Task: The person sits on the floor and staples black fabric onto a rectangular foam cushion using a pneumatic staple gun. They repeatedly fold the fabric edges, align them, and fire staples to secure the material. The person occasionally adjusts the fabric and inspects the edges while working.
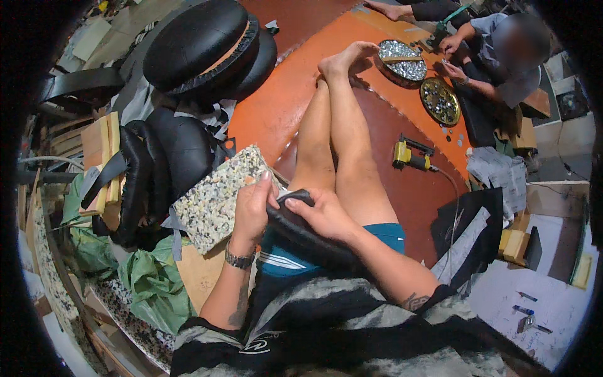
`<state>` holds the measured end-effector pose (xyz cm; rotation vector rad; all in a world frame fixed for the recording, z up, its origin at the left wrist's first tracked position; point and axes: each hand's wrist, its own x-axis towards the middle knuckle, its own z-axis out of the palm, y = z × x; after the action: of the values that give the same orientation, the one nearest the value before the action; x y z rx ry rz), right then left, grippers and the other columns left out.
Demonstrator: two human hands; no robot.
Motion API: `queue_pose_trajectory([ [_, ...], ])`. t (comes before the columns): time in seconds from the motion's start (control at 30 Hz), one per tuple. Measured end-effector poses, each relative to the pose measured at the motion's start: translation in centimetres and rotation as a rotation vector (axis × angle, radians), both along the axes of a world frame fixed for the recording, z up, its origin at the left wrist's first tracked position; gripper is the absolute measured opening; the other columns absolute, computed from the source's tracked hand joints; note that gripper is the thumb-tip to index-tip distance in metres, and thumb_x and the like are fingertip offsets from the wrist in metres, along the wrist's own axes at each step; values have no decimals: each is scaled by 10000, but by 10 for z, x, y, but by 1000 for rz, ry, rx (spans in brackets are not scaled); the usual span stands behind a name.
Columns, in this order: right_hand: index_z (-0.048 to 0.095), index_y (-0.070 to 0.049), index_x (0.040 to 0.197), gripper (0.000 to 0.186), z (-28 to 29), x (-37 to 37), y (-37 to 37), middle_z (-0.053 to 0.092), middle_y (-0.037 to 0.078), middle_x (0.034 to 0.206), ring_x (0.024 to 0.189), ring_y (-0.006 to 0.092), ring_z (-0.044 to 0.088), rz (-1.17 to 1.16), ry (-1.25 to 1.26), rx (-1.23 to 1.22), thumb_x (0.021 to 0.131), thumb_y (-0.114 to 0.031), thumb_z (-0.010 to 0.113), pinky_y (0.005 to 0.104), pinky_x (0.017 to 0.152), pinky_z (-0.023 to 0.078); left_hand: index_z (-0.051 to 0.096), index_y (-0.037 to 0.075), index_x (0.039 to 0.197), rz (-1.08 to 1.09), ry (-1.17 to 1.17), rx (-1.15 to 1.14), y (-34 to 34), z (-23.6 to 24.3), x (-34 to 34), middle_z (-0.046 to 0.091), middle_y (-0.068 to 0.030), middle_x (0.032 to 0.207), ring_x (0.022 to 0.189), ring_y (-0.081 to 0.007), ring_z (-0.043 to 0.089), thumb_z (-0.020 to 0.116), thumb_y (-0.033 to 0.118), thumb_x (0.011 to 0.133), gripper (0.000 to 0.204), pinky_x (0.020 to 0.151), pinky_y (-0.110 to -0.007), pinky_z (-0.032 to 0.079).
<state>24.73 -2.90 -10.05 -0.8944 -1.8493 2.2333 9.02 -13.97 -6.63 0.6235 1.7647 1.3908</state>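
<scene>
I sit on the floor with my legs stretched out over an orange-brown sheet (276,107). My left hand (252,204), with a wristwatch on the wrist, grips the edge of a speckled foam pad (217,198) lying beside my left thigh. My right hand (321,212) is closed on black leather-like covering (301,232) that runs across my lap and curls over the foam's edge. Both hands meet at that edge.
Black padded seat cushions (201,47) and armrest parts (141,179) pile up at the left, with green plastic bags (147,283) below. A yellow staple gun (411,157) with a hose lies right of my legs. Another person (496,60) sits at the far right by two round trays (440,100).
</scene>
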Motion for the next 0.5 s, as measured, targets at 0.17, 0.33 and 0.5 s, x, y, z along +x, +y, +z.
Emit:
queue_pose_trajectory([
  [0.17, 779, -10, 1128, 265, -9, -7, -2, 729, -23, 870, 764, 70, 608, -11, -74, -219, 1060, -250, 692, 308, 710, 540, 621, 6, 857, -4, 87, 38, -3, -9, -3, 628, -71, 892, 833, -149, 560, 481, 373, 1134, 481, 797, -305, 436],
  [0.33, 783, -14, 1101, 279, -5, -8, -27, 745, 7, 849, 772, 69, 609, 115, -91, -56, 1045, -278, 710, 317, 724, 540, 619, 2, 1062, 83, 298, 138, -44, -8, 19, 660, -129, 1111, 1068, -270, 652, 737, 182, 963, 236, 1031, -391, 482],
  [0.5, 783, 2, 1068, 345, 1, -11, -37, 775, 111, 842, 732, 115, 647, 109, -117, -18, 1031, -334, 714, 353, 705, 550, 574, 8, 1155, 275, 313, 330, -59, -20, 48, 642, -157, 1209, 1216, -330, 619, 671, 163, 991, 246, 1172, -502, 403],
])
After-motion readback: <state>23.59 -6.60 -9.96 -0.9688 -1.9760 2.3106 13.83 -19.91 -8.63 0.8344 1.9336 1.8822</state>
